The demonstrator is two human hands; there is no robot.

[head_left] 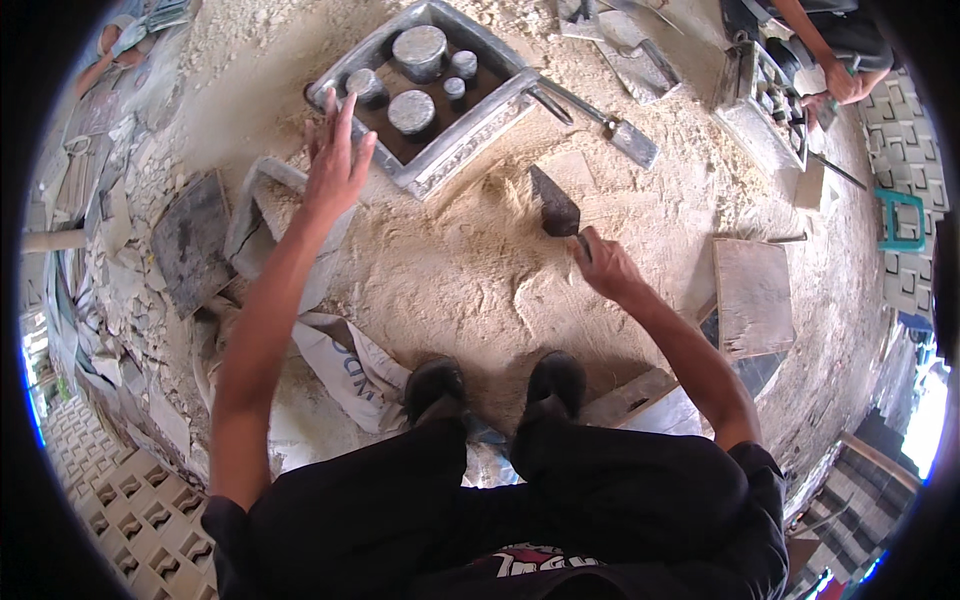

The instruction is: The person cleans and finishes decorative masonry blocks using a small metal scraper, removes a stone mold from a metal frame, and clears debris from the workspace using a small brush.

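My right hand (603, 263) grips the handle of a dark trowel (555, 203), whose blade points up and left into a heap of pale sandy mix (470, 270). My left hand (337, 155) is stretched forward with fingers spread, just beside the near left corner of a square metal mould (463, 130). The mould holds several grey cylinders (419, 50) standing on a dark base. Both my black shoes (556, 381) rest on the sand below the heap.
A second trowel (610, 125) lies right of the mould. A dark slab (190, 240) and a metal frame lie left, a wooden board (752, 295) right. Another person's hands (838, 85) work at a further mould (755, 110) top right. A sack (345, 365) lies by my left foot.
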